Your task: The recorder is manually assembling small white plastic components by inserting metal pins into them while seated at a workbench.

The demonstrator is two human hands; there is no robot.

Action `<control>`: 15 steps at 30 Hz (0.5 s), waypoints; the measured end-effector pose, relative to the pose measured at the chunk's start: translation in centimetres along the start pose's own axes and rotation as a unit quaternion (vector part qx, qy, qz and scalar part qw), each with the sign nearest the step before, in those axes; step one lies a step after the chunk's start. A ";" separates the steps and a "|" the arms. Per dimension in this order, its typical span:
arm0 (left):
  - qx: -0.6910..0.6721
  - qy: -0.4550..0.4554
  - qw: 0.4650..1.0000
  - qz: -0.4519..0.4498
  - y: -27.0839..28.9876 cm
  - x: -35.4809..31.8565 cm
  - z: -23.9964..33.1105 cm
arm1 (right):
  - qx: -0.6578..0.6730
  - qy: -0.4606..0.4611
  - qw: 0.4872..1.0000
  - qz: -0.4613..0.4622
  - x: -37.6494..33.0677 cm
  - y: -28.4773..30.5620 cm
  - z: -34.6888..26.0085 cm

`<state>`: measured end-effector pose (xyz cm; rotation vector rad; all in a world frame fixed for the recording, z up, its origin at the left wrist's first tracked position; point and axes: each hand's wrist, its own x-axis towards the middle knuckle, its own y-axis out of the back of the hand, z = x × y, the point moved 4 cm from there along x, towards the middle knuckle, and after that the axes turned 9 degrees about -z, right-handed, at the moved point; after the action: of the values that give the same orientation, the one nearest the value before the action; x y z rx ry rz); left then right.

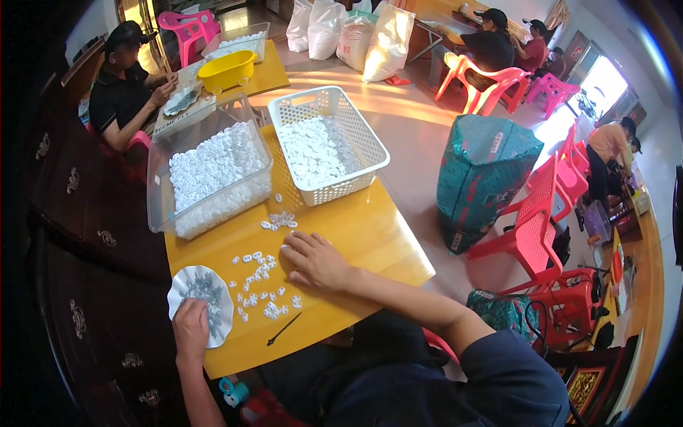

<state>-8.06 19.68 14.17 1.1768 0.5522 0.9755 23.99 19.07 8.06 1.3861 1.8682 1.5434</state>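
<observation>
At the table's left edge, my left hand [191,329] reaches into a white scalloped dish [222,329] of small grey, clear-looking parts [202,285]. Its fingers are curled together over the parts, and what they pinch, if anything, is hidden. My right hand [316,262] lies on the yellow tabletop [356,235], palm down with fingers stretched out. Small white oval pieces with holes [263,270] are scattered between my two hands. A smaller cluster of white pieces [281,220] sits just beyond my right fingertips. Nearer me rests a thin black stick-like tool [284,329].
A clear bin [160,206] and a white perforated basket [334,192], both holding many white pieces, stand at the far side. Dark drawers [71,235] border the left. A teal woven bag [484,185] and pink chairs [523,242] are at right. Another person [117,92] works beyond the bin.
</observation>
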 end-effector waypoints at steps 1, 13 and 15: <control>-0.003 0.015 1.000 -0.002 0.0 -0.1 -0.1 | 0.005 0.002 1.000 -0.001 -0.3 -0.1 0.1; -0.001 0.024 0.999 0.023 -0.9 -0.4 -2.1 | -0.016 -0.022 0.999 0.017 0.2 1.7 1.4; -0.014 0.031 0.999 0.028 -0.7 -0.9 -2.2 | -0.014 -0.009 1.000 -0.002 1.3 1.1 1.5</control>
<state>-9.99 19.98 12.68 1.1445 0.5547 1.0664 25.01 20.91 8.93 1.3793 1.8293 1.5448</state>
